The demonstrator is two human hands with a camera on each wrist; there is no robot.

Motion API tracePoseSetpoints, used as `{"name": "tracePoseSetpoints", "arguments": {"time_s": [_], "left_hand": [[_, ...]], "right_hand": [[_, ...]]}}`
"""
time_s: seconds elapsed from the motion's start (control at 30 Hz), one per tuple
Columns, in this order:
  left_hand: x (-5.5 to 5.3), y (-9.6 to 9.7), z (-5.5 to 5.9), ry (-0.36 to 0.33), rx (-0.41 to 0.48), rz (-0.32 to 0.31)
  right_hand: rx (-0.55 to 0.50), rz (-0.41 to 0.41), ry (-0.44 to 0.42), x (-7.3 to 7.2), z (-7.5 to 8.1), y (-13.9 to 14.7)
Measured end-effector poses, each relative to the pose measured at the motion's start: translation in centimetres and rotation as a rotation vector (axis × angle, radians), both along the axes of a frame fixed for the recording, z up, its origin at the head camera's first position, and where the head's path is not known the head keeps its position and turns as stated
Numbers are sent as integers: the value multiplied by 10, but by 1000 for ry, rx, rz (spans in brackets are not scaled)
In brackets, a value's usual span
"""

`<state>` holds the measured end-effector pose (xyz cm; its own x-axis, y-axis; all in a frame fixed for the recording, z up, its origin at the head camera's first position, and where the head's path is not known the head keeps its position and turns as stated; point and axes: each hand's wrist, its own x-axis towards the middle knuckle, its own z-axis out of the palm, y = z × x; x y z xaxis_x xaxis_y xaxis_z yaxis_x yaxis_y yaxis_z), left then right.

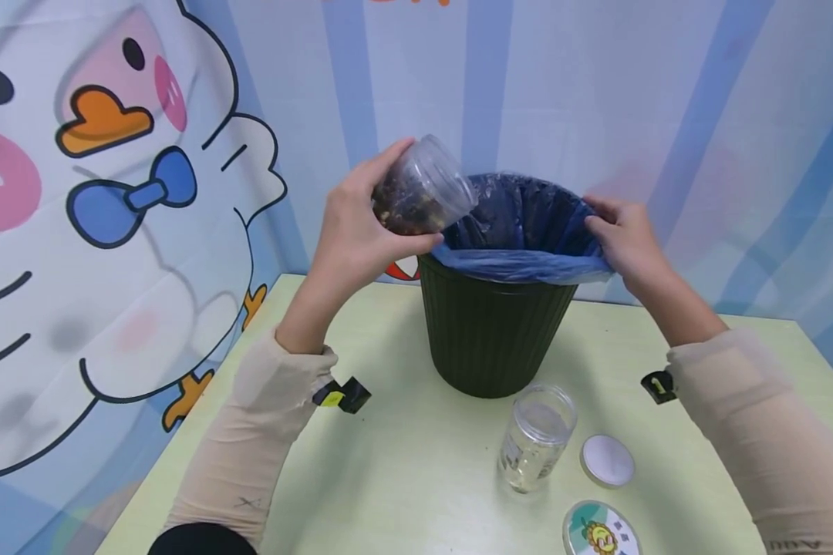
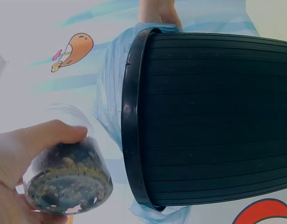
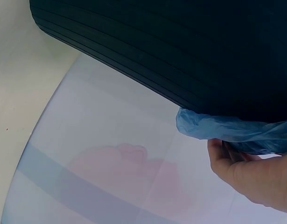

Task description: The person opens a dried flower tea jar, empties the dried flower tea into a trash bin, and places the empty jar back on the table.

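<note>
In the head view my left hand grips a clear plastic jar partly filled with dark, mixed bits. The jar is tilted, its mouth toward the black ribbed trash bin at the bin's left rim. Dark bits lie toward the jar's base in the left wrist view. A blue trash bag lines the bin and folds over its rim. On the far right side my right hand pinches the bag and rim; the right wrist view shows its fingers at the bag's edge.
On the pale table in front of the bin stands a clear jar. To its right lies a white round lid, with a patterned lid nearer me. A printed cloth backdrop hangs behind the bin.
</note>
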<state>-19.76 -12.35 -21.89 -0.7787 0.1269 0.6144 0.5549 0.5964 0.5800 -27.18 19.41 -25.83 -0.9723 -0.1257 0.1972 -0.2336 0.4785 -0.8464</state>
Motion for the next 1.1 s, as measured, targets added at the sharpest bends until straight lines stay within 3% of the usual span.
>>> {"name": "tracePoseSetpoints", "arguments": {"time_s": [0.33,0.7,1.1], "left_hand": [[-5,5,3,54,-103,38],[-11,10,5,54,-151,34],[-14,15,15,54,-222,36]], "right_hand": [[20,32,-12,-1,0,0],[36,50,-23,-1,2,1],[33,53,-20,-1,3,1]]}}
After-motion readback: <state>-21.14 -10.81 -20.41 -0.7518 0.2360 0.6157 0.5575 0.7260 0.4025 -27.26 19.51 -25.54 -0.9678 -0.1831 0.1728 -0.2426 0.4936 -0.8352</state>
